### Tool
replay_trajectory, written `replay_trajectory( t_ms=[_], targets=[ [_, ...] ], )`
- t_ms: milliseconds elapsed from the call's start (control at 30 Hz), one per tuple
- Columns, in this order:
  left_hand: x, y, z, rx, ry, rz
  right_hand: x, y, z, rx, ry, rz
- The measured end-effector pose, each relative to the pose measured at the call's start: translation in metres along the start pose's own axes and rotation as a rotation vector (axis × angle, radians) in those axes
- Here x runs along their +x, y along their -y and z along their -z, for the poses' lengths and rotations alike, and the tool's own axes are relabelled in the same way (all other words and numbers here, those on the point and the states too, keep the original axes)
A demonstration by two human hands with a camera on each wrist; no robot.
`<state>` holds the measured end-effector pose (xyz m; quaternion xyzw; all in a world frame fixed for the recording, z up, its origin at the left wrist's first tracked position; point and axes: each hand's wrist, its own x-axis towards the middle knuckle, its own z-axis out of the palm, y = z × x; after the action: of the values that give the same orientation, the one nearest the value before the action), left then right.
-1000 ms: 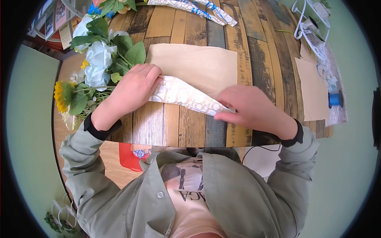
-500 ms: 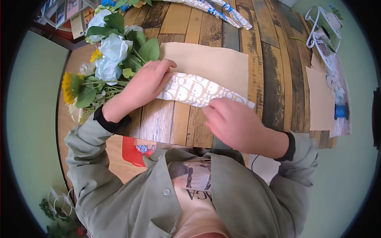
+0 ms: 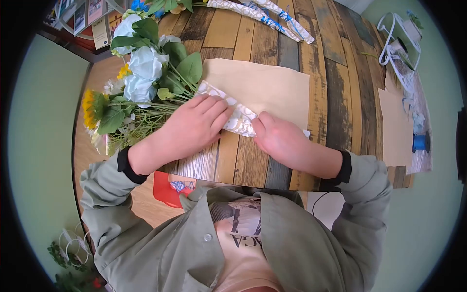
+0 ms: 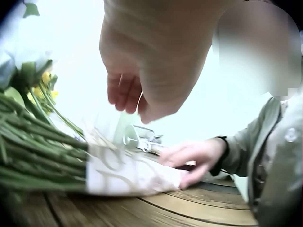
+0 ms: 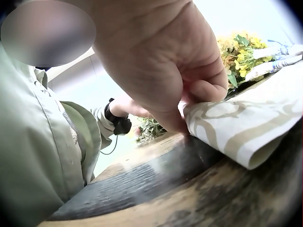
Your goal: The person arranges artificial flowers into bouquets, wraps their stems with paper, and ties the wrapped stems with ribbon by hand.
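A bunch of artificial flowers with pale blue roses point(image 3: 146, 63) and a sunflower point(image 3: 91, 109) lies at the table's left. Its green stems point(image 4: 42, 146) run into a fold of wrapping paper point(image 4: 128, 175), printed white and beige. My right hand point(image 3: 284, 141) pinches that fold near its lower edge, thumb and curled fingertips on the paper in the right wrist view. Over the stem end of the fold is my left hand point(image 3: 197, 121); the left wrist view shows it raised above the paper, fingers hanging loosely and holding nothing.
The plain tan side of the sheet point(image 3: 262, 85) spreads flat behind the fold. Wrapped bouquet handles with blue ribbon point(image 3: 287, 24) lie at the far edge. On the right are more paper point(image 3: 395, 126), a blue ribbon spool point(image 3: 421, 142) and a white metal stand point(image 3: 399, 48).
My right hand has let go of the paper's right end, moved left and pinched the fold nearer its middle. My left hand has come off the stem end and moved slightly right and nearer me.
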<state>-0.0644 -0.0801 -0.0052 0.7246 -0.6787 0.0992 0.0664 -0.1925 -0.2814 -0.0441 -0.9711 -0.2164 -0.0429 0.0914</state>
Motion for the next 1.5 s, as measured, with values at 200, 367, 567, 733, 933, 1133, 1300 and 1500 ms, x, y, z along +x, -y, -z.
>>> replay_trajectory(
  t_ms=[200, 367, 567, 733, 933, 1133, 1300, 1500],
  targets=[
    [-0.004, 0.007, -0.019, 0.262, 0.081, -0.078, 0.000, 0.002, -0.003, -0.025, 0.027, -0.025],
    [0.000, 0.014, -0.024, 0.235, 0.193, -0.064, 0.003, 0.007, -0.001, -0.104, -0.103, -0.006],
    [-0.002, 0.021, -0.025, 0.123, 0.061, -0.104, 0.014, 0.012, -0.009, -0.195, -0.058, -0.031],
    [-0.001, 0.023, -0.032, 0.155, -0.009, -0.058, 0.018, 0.010, -0.008, -0.211, -0.022, -0.073],
    [0.001, 0.030, -0.035, 0.177, -0.035, -0.031, 0.013, 0.010, -0.018, -0.358, -0.260, -0.083],
    [0.003, 0.030, -0.032, 0.140, -0.031, -0.051, 0.011, 0.015, -0.011, -0.267, -0.047, -0.194],
    [0.001, 0.029, -0.032, 0.161, -0.010, -0.076, 0.018, 0.000, 0.014, 0.082, 0.225, -0.258],
    [0.000, 0.025, -0.038, 0.148, -0.043, -0.112, 0.046, -0.079, 0.013, 0.003, -0.148, -0.311]
  ],
)
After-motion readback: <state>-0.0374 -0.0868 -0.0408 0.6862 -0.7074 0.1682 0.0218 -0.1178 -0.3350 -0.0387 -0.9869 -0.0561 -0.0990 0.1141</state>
